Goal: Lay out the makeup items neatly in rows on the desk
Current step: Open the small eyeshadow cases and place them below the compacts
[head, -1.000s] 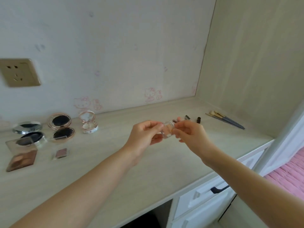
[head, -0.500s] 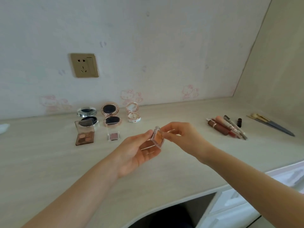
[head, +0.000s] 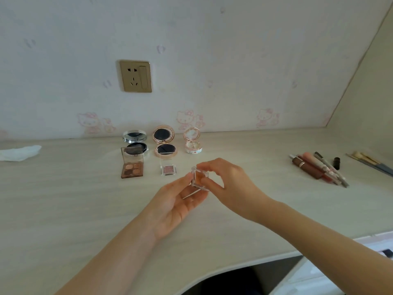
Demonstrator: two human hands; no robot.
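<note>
Between the two hands, above the pale wooden desk (head: 212, 231), a small clear acrylic eyeshadow case with an orange pan (head: 199, 179) is held open. It is pinched by the right hand (head: 228, 184) and cradled by the fingers of the left hand (head: 173, 206). It is judged light, rigid, slick and brittle at the hinge; its side edges are best gripped.

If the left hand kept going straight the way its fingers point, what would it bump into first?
The left hand points up and right, toward the back of the desk. It already holds the clear case; beyond that, probably the small pink compact by the wall, though depth is hard to judge.
</note>
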